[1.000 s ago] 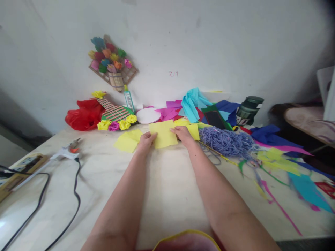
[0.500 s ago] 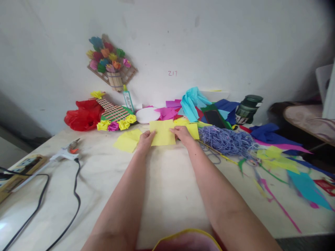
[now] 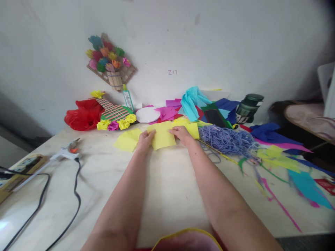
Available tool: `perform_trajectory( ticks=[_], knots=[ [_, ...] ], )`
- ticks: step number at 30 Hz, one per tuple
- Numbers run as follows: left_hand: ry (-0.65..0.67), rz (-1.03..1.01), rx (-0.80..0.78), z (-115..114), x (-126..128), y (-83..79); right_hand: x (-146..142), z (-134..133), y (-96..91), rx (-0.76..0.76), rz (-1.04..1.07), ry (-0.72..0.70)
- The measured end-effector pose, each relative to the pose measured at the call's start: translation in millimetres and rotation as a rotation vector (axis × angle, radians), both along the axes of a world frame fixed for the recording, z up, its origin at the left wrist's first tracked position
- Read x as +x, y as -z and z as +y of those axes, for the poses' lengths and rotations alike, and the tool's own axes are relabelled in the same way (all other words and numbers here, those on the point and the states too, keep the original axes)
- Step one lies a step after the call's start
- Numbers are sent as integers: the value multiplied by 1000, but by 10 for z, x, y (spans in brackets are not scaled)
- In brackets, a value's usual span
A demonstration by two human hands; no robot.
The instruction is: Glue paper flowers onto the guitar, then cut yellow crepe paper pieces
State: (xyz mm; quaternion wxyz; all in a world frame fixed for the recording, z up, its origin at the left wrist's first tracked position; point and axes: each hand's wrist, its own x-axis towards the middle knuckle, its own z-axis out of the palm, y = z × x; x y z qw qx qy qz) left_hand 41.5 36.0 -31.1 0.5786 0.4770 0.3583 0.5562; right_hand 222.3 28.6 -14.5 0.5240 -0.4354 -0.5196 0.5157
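Note:
A yellow paper sheet (image 3: 163, 136) is stretched between my two hands above the table (image 3: 172, 181). My left hand (image 3: 145, 140) pinches its left side, thumb on top. My right hand (image 3: 181, 134) is closed on its right side, with the fingers partly hidden. Another piece of yellow paper (image 3: 127, 141) lies flat beside my left hand. Past my right hand shows a further yellow piece (image 3: 193, 130), and a tangle of purple-blue yarn (image 3: 227, 140) lies to its right.
At left are a glue gun (image 3: 68, 152) with its black cord and a power strip (image 3: 24, 172). Along the wall stand a red bag (image 3: 85, 116), a white disc (image 3: 148, 115), cyan crepe paper (image 3: 192, 103) and a dark green jar (image 3: 248, 108). Paper scraps (image 3: 280, 158) spread at right.
The yellow sheet between my hands has tilted, its lower left edge dropping a little. Both hands keep nearly the same place and grip.

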Motion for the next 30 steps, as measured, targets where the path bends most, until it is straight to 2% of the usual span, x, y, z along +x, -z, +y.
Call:
perform_trajectory(
  ticks=[5,10,18,21,26,30],
  knots=[
    [-68,3,-11,49,6,27,-9,23,19,3,15,5],
    [-5,-46,-14,26,-21,22,-6,16,16,-5,34,-13],
    [18,-219,-141,-22,-137,-151,23,-56,-20,-99,2,-188],
    [84,-140,-147,-47,-196,-182,27,-77,-37,-125,-32,-273],
    [276,172,-149,-62,-241,-135,11,-93,-59,-135,-120,-319],
    [300,223,-158,-53,-257,-118,11,-89,-57,-141,-115,-324]
  ],
)
